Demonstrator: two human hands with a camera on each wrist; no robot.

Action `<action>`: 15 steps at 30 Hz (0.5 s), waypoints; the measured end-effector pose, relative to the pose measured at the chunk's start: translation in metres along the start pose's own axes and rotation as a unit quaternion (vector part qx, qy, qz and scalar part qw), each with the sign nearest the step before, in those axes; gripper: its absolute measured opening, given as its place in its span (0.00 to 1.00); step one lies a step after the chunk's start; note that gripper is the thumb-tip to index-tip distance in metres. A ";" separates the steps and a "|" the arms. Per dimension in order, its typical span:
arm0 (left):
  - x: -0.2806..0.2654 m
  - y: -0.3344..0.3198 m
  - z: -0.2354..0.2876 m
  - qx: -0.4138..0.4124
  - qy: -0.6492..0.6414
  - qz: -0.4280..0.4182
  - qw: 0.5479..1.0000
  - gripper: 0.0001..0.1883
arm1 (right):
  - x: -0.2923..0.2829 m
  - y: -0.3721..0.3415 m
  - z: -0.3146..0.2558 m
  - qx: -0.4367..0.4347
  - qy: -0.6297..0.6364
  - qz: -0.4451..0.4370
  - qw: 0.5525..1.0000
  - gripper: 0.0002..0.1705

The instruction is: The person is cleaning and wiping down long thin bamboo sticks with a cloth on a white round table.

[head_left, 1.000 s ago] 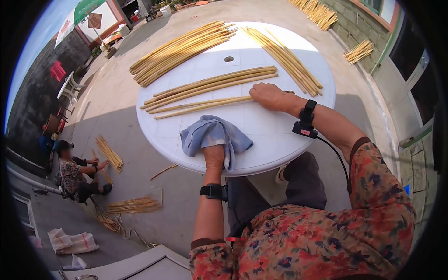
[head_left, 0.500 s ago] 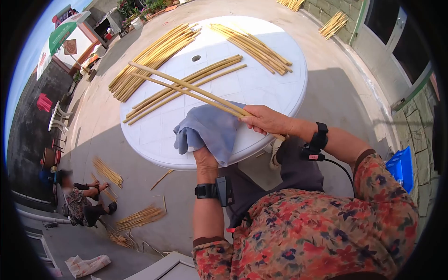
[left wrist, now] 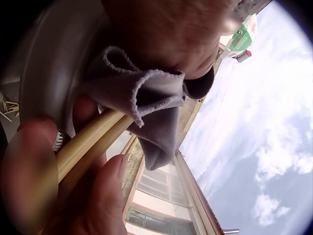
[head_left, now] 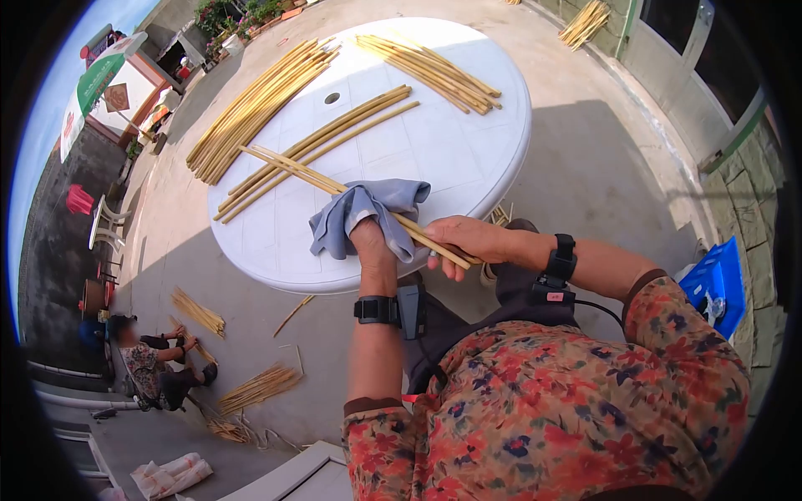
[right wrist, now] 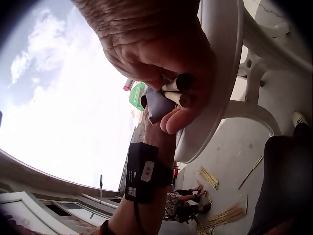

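Two pale yellow sticks (head_left: 296, 170) slant across the white round table (head_left: 476, 179) toward the person. Around their middle the left hand (head_left: 368, 240) holds a blue-grey cloth (head_left: 334, 219); most of its fingers are hidden by it. The right hand (head_left: 468, 240) grips the sticks near their close end, beyond the table edge. In the left wrist view the cloth (left wrist: 156, 93) wraps the sticks (left wrist: 88, 142), and a ring shows on a right-hand finger. Cut stick ends (right wrist: 184, 100) poke out of the right hand (right wrist: 161, 54) in the right wrist view.
On the table lie a large stick bundle (head_left: 251, 113) at the left, a smaller one (head_left: 434, 71) at the back right, and several sticks (head_left: 317, 138) in the middle. A blue crate (head_left: 723, 284) stands at the right. Another person (head_left: 150, 363) sits at the lower left near stick piles.
The right hand has lifted sticks off the table and drawn them toward the body. The left hand's cloth, earlier resting apart from them, is now around them. The head view has shifted.
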State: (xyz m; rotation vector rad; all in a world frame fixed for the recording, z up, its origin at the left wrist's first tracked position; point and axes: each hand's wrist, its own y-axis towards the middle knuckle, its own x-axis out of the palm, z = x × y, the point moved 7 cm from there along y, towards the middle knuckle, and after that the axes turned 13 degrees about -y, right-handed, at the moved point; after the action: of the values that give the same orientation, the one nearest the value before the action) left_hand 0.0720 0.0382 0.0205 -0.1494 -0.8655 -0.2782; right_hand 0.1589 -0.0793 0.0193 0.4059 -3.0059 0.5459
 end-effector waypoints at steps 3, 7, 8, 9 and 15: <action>-0.004 -0.001 -0.005 -0.017 -0.007 0.019 1.000 0.12 | 0.002 -0.010 0.002 -0.001 0.049 0.025 0.998 0.24; -0.004 0.008 -0.010 -0.027 -0.072 0.021 0.997 0.08 | 0.000 -0.008 -0.001 -0.039 -0.075 0.023 0.996 0.21; -0.003 0.006 -0.012 -0.033 -0.072 0.006 0.997 0.08 | 0.002 -0.009 -0.002 -0.055 -0.095 0.028 0.994 0.18; 0.001 0.004 -0.010 -0.038 -0.072 -0.008 0.997 0.08 | 0.007 -0.010 -0.001 -0.049 -0.091 0.022 0.994 0.18; 0.006 0.005 -0.001 0.036 -0.053 0.025 0.998 0.07 | 0.009 -0.015 -0.002 0.019 -0.164 0.081 0.983 0.13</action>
State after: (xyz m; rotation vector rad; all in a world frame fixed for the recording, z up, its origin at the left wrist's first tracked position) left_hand 0.0785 0.0418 0.0243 -0.1184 -0.9739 -0.1938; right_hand 0.1539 -0.0941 0.0269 0.2781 -3.3732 0.6017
